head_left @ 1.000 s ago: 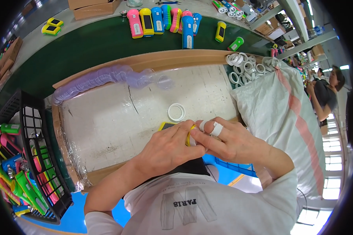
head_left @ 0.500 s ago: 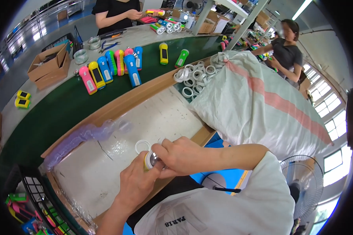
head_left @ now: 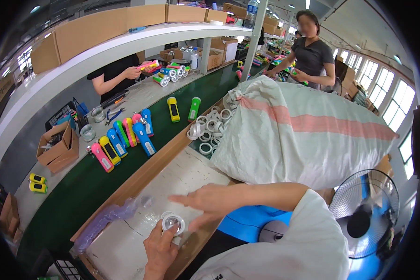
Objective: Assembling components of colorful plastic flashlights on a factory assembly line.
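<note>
The location is a factory assembly workshop. A long, smooth green work surface (head_left: 60,214) carries several brightly coloured plastic flashlights (head_left: 144,139). A bulging white woven sack with a red stripe (head_left: 261,144) lies at right. Two people in dark short-sleeved tops (head_left: 315,60) work beyond. Tall light-framed windows (head_left: 401,105) line the far right.

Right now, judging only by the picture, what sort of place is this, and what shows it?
Probably a factory or assembly workshop: colourful flashlights lie in a row on a long green worktop; white rings lie heaped beside a large sack.
</note>
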`<move>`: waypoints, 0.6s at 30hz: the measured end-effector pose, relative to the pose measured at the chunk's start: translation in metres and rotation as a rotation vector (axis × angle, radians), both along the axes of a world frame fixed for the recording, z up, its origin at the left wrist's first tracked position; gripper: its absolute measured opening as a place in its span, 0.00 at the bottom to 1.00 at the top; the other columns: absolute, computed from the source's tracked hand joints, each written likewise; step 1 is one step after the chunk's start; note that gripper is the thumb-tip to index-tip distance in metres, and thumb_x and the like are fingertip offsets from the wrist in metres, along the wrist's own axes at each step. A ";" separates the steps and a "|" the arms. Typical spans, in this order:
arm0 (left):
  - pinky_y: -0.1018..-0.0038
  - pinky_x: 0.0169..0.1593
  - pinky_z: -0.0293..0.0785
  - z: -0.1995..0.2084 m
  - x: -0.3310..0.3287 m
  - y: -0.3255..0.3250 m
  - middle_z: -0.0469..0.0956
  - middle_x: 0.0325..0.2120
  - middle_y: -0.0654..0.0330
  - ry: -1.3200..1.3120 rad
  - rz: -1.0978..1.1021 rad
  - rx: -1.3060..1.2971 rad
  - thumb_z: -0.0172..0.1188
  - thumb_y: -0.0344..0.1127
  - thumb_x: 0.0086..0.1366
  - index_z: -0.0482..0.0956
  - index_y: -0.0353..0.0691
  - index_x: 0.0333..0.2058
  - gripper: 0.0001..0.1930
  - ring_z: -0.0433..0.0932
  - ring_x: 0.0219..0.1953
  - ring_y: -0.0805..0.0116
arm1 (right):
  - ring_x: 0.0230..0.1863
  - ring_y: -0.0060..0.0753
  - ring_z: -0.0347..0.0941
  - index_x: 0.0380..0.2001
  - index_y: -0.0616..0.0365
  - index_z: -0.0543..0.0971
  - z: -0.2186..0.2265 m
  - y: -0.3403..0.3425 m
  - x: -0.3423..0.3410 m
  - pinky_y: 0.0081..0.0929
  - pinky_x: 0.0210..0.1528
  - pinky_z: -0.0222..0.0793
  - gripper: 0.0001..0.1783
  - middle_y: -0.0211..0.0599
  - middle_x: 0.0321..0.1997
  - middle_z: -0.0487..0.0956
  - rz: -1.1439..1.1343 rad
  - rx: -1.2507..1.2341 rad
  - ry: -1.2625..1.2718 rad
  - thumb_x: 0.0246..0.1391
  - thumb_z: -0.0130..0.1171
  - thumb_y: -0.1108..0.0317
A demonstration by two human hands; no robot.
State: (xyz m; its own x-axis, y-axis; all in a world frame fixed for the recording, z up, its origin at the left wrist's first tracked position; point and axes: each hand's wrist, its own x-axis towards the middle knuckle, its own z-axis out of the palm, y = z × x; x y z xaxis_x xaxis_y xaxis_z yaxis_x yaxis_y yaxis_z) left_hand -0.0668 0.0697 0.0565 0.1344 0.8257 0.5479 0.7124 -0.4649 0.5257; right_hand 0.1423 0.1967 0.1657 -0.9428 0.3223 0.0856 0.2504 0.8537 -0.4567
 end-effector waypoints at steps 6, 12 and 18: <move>0.66 0.34 0.78 0.024 0.018 0.003 0.80 0.37 0.49 0.019 -0.057 0.034 0.71 0.25 0.45 0.73 0.42 0.39 0.21 0.81 0.36 0.51 | 0.30 0.56 0.80 0.55 0.72 0.62 0.077 0.181 0.164 0.44 0.31 0.76 0.33 0.53 0.27 0.81 -1.352 -0.057 0.243 0.51 0.58 0.62; 0.61 0.46 0.75 0.015 0.010 -0.004 0.79 0.39 0.47 0.018 0.010 -0.073 0.63 0.20 0.47 0.77 0.40 0.47 0.24 0.78 0.42 0.45 | 0.41 0.51 0.80 0.55 0.72 0.64 0.062 0.256 0.277 0.41 0.47 0.74 0.35 0.54 0.37 0.82 -1.603 0.224 0.070 0.44 0.59 0.63; 0.60 0.46 0.75 0.015 0.012 -0.003 0.79 0.41 0.47 0.035 0.029 -0.103 0.64 0.19 0.45 0.78 0.40 0.46 0.25 0.78 0.44 0.45 | 0.41 0.51 0.80 0.59 0.70 0.62 0.081 0.264 0.275 0.42 0.48 0.74 0.37 0.54 0.36 0.82 -1.532 0.123 -0.014 0.46 0.57 0.64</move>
State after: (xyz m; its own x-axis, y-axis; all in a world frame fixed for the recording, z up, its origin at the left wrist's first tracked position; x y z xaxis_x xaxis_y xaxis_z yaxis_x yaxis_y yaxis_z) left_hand -0.0553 0.0665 0.0711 0.1277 0.8812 0.4552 0.7436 -0.3887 0.5440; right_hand 0.4169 0.4612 0.2464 0.2759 0.9447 0.1774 0.8992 -0.1885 -0.3950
